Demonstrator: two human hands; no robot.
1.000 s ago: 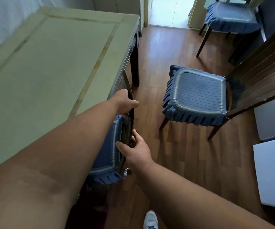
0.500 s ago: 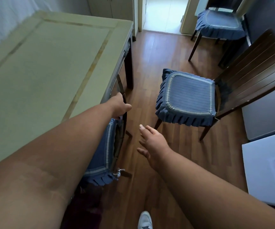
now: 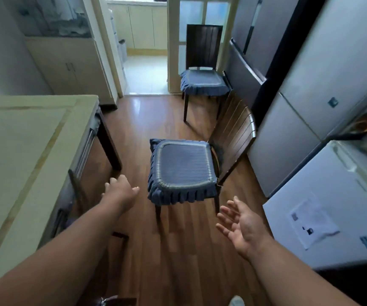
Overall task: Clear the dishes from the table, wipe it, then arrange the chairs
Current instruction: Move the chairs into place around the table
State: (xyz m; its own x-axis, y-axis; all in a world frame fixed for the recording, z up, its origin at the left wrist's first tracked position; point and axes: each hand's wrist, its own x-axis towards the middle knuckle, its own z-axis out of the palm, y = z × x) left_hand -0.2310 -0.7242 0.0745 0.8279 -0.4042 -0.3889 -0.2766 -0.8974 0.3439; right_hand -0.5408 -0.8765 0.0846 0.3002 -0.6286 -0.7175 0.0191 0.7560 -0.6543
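The pale green table fills the left side, its top bare. A dark wooden chair is tucked under its right edge, only the backrest top showing. A second chair with a blue cushion stands free on the floor in the middle, its slatted back toward the fridge. A third blue-cushioned chair stands by the doorway. My left hand hovers empty, fingers loose, just right of the tucked chair. My right hand is open, palm up, fingers spread, in front of the middle chair's right corner.
Two fridges line the right wall, with a white appliance nearer me. A cream cabinet stands behind the table. An open doorway leads to a tiled room. Wood floor lies between table and chairs.
Both hands have let go of the tucked chair's backrest and moved right toward the middle chair. My view has lifted and turned to the room's far end.
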